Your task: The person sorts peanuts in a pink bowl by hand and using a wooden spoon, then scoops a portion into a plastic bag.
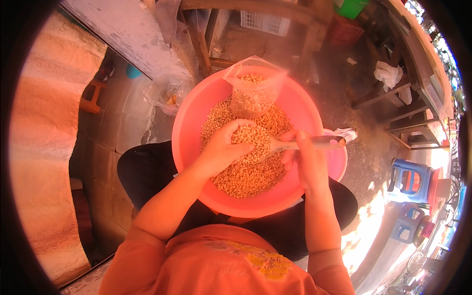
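A wide pink plastic basin [243, 209] sits before me at my lap, with a layer of small tan kernels [239, 184] in it. In my right hand [308, 158] is the handle of a metal ladle [285, 144], its bowl heaped with the same kernels. My left hand [225, 145] rests against the left side of the heap, thumb over the kernels; whether it grips the bowl's rim is hidden. Behind the ladle a clear plastic bag [254, 94], partly filled with kernels, stands upright in the basin with its mouth spread.
A second pink basin [337, 166] is partly hidden at the right. A crumpled clear plastic bag [171, 97] lies left of the large basin. Wooden benches [398, 92] and blue plastic stools [411, 180] stand at the right. A white crate [265, 24] is at the back.
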`<state>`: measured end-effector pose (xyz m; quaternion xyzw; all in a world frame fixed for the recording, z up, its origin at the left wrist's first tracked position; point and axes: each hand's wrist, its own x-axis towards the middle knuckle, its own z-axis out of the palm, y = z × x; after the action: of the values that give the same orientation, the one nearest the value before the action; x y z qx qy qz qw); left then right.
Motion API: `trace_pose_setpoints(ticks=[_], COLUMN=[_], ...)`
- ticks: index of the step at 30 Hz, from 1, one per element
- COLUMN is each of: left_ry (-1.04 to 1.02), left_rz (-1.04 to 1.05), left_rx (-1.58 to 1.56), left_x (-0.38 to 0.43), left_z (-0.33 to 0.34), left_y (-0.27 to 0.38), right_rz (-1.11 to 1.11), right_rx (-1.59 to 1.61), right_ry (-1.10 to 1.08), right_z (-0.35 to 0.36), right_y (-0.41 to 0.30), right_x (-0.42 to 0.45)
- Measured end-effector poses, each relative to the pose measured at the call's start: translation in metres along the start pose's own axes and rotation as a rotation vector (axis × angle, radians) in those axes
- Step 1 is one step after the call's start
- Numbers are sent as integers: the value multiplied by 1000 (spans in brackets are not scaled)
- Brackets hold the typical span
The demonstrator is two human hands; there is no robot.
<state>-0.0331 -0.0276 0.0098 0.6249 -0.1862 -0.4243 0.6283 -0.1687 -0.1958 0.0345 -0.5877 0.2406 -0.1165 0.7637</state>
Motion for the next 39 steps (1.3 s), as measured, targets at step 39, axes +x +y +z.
trace_pose_setpoints(ticks=[39], left_ry=[-254], left_rz=[410], left_rx=[625], left_x=[-9], left_z=[11], left_y=[15], right_rz=[76], right_rx=[-202], right_ry=[-83], right_z=[-9], right_y=[-7], right_x=[-4])
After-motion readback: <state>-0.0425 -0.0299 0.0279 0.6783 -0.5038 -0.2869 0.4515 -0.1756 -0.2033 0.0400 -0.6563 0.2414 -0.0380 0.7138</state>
